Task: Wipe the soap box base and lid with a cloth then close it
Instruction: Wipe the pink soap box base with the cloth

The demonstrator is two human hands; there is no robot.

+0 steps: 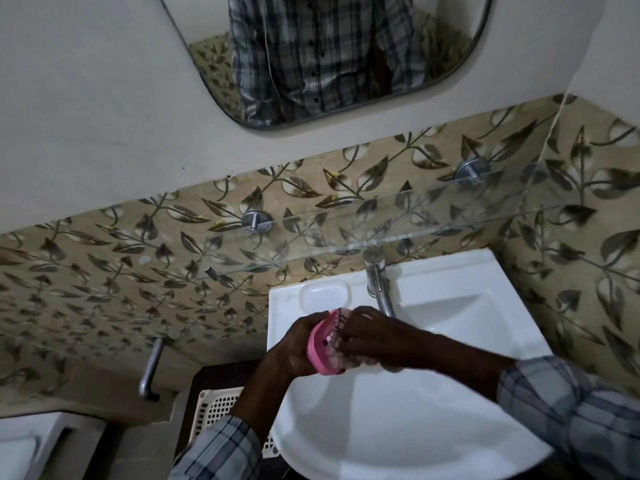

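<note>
Two hands worked over the big white sink (433,393), below the tap (379,289). The left hand (294,351) was curled around the pink soap box (320,348), holding it up on its side. The right hand (367,337) was bent over its open face; I could not tell if it held a cloth. To wipe well, hold steady and rub into each corner.
</note>
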